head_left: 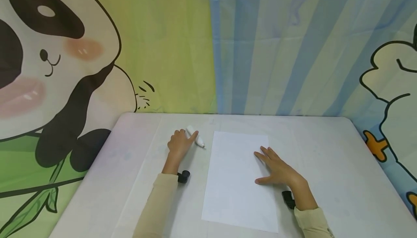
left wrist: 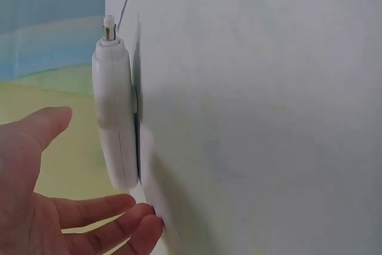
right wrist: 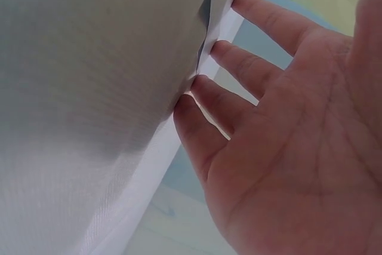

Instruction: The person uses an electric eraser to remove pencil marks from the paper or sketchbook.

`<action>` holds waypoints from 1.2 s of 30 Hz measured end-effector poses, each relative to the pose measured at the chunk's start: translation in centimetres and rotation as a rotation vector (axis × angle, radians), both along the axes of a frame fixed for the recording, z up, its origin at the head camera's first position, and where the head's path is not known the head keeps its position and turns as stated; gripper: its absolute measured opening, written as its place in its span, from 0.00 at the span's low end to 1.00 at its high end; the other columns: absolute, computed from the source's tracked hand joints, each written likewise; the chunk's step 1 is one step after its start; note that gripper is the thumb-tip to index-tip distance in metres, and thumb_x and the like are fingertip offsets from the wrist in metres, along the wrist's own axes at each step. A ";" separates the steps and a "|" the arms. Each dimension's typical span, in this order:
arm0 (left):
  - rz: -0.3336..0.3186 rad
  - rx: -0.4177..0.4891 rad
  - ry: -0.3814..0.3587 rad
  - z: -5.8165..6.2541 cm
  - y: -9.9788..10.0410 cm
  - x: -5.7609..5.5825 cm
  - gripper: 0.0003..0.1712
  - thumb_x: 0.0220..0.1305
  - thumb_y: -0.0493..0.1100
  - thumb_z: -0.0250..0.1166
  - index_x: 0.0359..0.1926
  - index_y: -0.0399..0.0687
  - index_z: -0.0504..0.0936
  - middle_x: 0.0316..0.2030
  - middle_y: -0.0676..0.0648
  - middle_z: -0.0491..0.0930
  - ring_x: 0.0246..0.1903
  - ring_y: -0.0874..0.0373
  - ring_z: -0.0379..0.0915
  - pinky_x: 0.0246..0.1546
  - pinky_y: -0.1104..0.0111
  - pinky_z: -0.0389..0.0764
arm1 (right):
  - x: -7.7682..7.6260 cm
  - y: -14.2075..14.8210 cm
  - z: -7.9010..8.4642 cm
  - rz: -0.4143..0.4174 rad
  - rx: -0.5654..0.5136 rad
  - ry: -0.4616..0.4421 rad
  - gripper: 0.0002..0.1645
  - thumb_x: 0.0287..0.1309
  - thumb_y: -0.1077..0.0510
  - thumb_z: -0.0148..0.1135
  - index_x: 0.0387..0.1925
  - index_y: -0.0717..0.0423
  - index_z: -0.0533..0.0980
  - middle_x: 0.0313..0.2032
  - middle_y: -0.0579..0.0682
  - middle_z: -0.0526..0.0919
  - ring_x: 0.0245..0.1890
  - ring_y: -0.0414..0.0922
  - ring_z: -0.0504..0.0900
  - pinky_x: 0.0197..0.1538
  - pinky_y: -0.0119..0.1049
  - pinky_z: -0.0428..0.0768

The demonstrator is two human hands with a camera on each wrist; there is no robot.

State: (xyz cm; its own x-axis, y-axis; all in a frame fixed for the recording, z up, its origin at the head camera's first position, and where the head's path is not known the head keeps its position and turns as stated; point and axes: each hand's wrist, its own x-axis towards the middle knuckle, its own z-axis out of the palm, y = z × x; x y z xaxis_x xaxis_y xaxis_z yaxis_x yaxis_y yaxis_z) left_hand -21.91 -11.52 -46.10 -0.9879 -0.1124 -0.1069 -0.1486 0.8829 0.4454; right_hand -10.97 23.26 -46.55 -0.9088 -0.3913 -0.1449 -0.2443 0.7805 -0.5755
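Observation:
A white electric eraser (head_left: pixel 198 140) with a narrow tip lies on the table left of a blank white sheet of paper (head_left: pixel 236 183). My left hand (head_left: pixel 180 144) is beside it, thumb and fingers spread on either side of its back end. In the left wrist view a gap shows between the thumb and the eraser's body (left wrist: pixel 114 117), and its metal-collared tip points away from the palm. My right hand (head_left: pixel 278 169) rests with spread fingers on the right part of the sheet. The right wrist view shows its fingertips (right wrist: pixel 222 49) touching the paper near its edge.
The white-covered table (head_left: pixel 137 180) reaches back to a printed curtain with a panda (head_left: pixel 65 60) at left and a white cartoon animal (head_left: pixel 402 118) at right. Dark wrist cameras sit on both wrists, the left one (head_left: pixel 184 177) close above the table.

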 end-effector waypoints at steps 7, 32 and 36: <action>0.039 -0.035 -0.036 0.0 0.8 -0.9 0.46 0.66 0.69 0.51 0.58 0.27 0.70 0.52 0.30 0.71 0.50 0.35 0.71 0.45 0.46 0.77 | 0.0 0.0 -0.1 0.000 0.005 0.002 0.59 0.43 0.41 0.76 0.72 0.60 0.59 0.73 0.66 0.50 0.72 0.68 0.43 0.65 0.72 0.56; 0.122 0.070 -0.019 -0.9 0.7 -2.6 0.44 0.54 0.67 0.67 0.49 0.31 0.69 0.39 0.33 0.78 0.37 0.40 0.78 0.32 0.55 0.79 | 0.1 -0.1 -0.1 -0.004 -0.019 -0.006 0.60 0.43 0.41 0.77 0.72 0.60 0.59 0.73 0.66 0.50 0.72 0.68 0.42 0.65 0.72 0.55; 0.121 0.170 -0.020 -0.9 0.5 -2.6 0.34 0.55 0.62 0.69 0.40 0.36 0.71 0.32 0.39 0.77 0.26 0.50 0.76 0.23 0.65 0.74 | 0.1 0.0 0.0 -0.011 -0.016 -0.014 0.60 0.43 0.41 0.77 0.72 0.59 0.59 0.73 0.66 0.49 0.72 0.68 0.42 0.65 0.72 0.54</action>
State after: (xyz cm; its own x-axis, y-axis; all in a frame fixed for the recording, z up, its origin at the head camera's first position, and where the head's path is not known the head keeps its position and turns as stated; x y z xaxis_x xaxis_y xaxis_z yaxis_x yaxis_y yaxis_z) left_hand -24.49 -10.99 -46.98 -0.9658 -0.2088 -0.1540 -0.2594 0.7705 0.5822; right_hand -10.88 23.23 -46.58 -0.9109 -0.3839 -0.1511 -0.2281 0.7738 -0.5909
